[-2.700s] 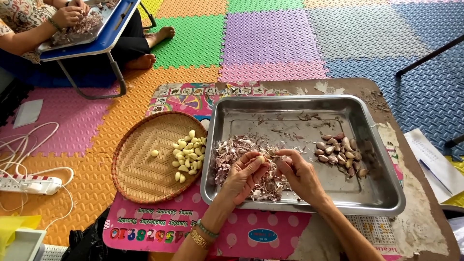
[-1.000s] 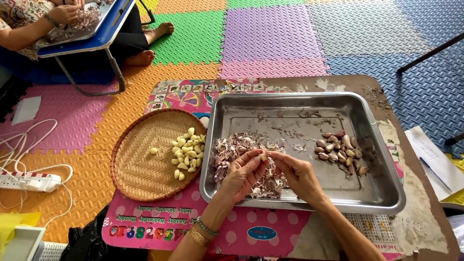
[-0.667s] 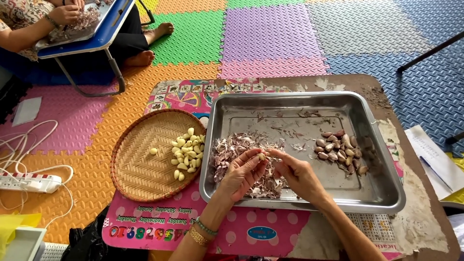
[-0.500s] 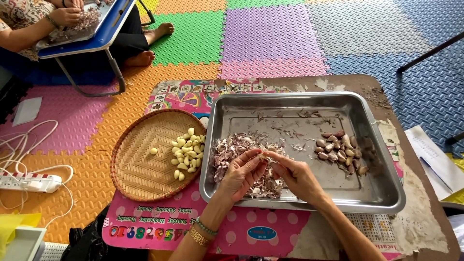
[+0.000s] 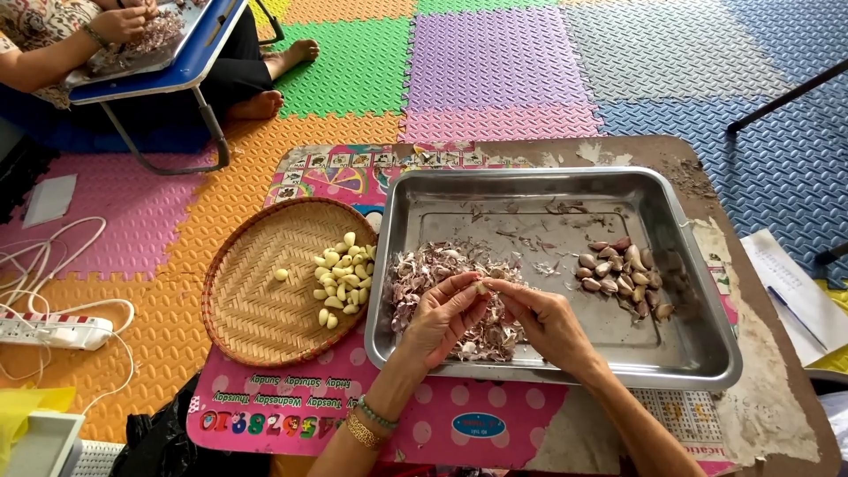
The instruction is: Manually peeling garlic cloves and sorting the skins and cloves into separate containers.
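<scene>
We work over a steel tray (image 5: 698,265) whose near rim sits just under our wrists and whose raised walls hem the hands in on all sides. Our left hand (image 5: 446,318) is curled, its fingertips pinched on a garlic clove (image 5: 481,287) held above the heap of papery skins (image 5: 442,274) at the tray's left end. Our right hand (image 5: 543,322) meets it from the other side, fingers bent in and touching the same clove. The bare tray floor between the skins and the small pile of unpeeled cloves (image 5: 623,269) at the right leaves the most room. Left of the tray, touching its wall, a woven basket (image 5: 256,300) holds peeled cloves (image 5: 343,278). Compared with the earlier views, both hands sit in nearly the same spot over the skins, and both piles look unchanged.
</scene>
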